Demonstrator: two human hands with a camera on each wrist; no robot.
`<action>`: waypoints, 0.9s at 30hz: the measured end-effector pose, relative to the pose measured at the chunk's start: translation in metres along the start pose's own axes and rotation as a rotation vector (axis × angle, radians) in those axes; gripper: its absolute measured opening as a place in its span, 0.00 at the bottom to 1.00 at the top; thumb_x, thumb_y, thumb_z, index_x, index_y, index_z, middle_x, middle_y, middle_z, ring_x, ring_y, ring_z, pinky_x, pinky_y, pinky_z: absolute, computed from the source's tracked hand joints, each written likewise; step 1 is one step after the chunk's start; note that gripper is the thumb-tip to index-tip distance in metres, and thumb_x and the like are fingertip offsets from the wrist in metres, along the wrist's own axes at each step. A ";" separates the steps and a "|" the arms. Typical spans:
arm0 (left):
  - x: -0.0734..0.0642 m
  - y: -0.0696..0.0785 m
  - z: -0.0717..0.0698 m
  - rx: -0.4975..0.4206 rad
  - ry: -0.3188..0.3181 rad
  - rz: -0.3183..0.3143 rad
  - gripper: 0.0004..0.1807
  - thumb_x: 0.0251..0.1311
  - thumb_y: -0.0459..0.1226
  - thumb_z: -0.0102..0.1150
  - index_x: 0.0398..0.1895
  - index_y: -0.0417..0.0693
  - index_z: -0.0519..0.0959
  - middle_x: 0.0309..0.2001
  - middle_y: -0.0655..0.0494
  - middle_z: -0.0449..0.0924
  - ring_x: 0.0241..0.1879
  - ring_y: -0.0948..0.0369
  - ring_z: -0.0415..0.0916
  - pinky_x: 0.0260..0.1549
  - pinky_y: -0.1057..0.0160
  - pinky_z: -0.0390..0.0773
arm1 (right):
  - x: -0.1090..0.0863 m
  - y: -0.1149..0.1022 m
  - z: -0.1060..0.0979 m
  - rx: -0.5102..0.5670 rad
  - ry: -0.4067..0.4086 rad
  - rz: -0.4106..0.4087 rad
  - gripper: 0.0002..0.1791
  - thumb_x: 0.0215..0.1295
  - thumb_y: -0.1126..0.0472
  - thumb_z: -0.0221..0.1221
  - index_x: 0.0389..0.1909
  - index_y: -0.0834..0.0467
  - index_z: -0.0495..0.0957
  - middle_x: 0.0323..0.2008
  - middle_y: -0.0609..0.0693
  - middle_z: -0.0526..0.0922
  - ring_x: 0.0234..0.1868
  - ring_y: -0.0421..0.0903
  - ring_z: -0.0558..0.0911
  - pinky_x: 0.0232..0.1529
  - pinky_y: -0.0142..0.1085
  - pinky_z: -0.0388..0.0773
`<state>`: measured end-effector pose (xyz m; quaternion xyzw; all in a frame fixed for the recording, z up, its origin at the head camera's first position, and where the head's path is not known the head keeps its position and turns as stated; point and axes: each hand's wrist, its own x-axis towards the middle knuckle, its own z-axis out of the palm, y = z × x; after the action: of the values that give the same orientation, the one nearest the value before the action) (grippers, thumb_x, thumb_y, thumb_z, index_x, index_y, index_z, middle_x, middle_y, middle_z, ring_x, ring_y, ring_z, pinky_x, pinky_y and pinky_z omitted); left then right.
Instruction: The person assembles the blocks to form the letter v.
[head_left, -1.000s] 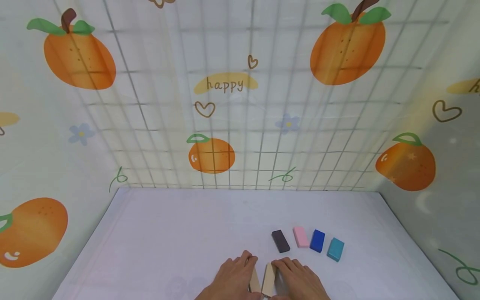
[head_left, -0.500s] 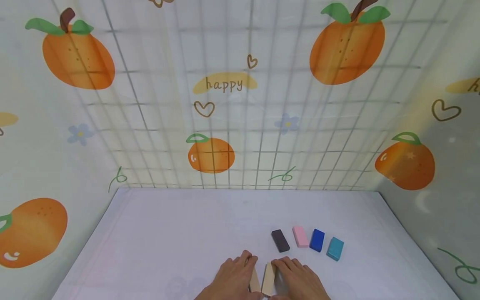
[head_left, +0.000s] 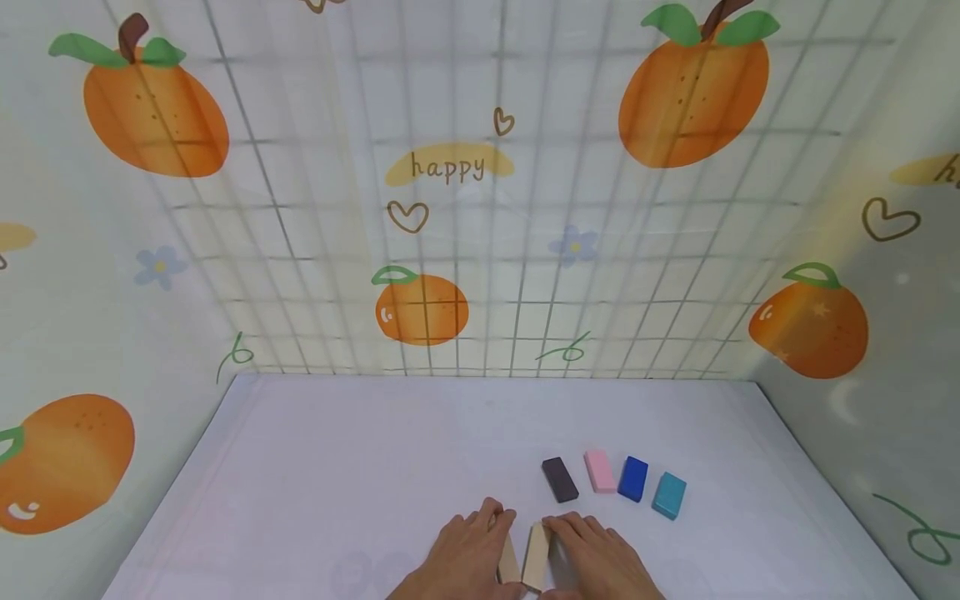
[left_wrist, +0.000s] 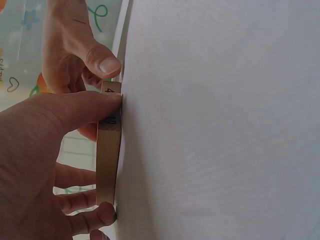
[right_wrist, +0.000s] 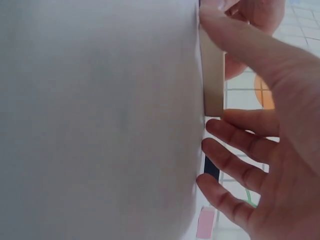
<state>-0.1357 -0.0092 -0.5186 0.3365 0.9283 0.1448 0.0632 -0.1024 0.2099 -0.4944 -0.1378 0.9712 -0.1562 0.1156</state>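
Head view: the left hand (head_left: 461, 557) is pinching one pale oblong wooden block (head_left: 508, 563), the right hand (head_left: 597, 553) a second wooden block (head_left: 536, 557), both on the white table (head_left: 337, 467); four oblongs are lying beyond: black block (head_left: 560, 480), pink block (head_left: 599, 472), blue block (head_left: 633, 479), teal block (head_left: 669, 496).

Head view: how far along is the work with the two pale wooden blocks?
Looks done: the left pale wooden oblong block and the right pale wooden oblong block have their near ends close together; contact is unclear.
In hand: the left grip holds the former, the right grip the latter.
Remaining, perhaps: closing their far-end gap; the black block, pink block, blue block and teal block, all rectangular, lie apart.
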 end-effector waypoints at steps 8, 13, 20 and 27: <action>-0.005 -0.001 -0.002 0.040 0.037 0.012 0.45 0.54 0.65 0.65 0.70 0.51 0.70 0.60 0.56 0.68 0.47 0.62 0.72 0.40 0.60 0.73 | -0.003 0.008 -0.010 0.104 -0.025 0.002 0.54 0.45 0.28 0.69 0.67 0.59 0.71 0.59 0.55 0.76 0.57 0.59 0.77 0.54 0.67 0.71; -0.012 0.002 -0.007 0.145 0.149 0.079 0.43 0.55 0.68 0.62 0.68 0.54 0.71 0.59 0.56 0.68 0.50 0.58 0.70 0.42 0.58 0.72 | -0.007 0.014 -0.015 0.125 0.012 0.079 0.51 0.43 0.32 0.74 0.67 0.53 0.72 0.59 0.51 0.77 0.57 0.56 0.78 0.54 0.66 0.72; -0.020 0.008 -0.002 0.346 0.332 0.177 0.42 0.55 0.74 0.52 0.62 0.57 0.73 0.55 0.59 0.69 0.51 0.59 0.68 0.40 0.60 0.71 | -0.010 0.026 -0.024 0.082 0.089 0.182 0.52 0.37 0.33 0.77 0.65 0.50 0.74 0.60 0.51 0.78 0.56 0.56 0.80 0.52 0.64 0.75; -0.022 0.017 0.012 0.408 0.403 0.252 0.36 0.63 0.71 0.46 0.62 0.60 0.73 0.56 0.58 0.69 0.53 0.59 0.68 0.43 0.60 0.73 | -0.012 0.044 -0.040 0.060 0.129 0.288 0.55 0.34 0.30 0.77 0.64 0.54 0.74 0.56 0.55 0.78 0.50 0.54 0.81 0.47 0.63 0.78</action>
<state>-0.1065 -0.0083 -0.5241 0.4195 0.8830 0.0261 -0.2091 -0.1120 0.2650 -0.4701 0.0166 0.9812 -0.1756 0.0785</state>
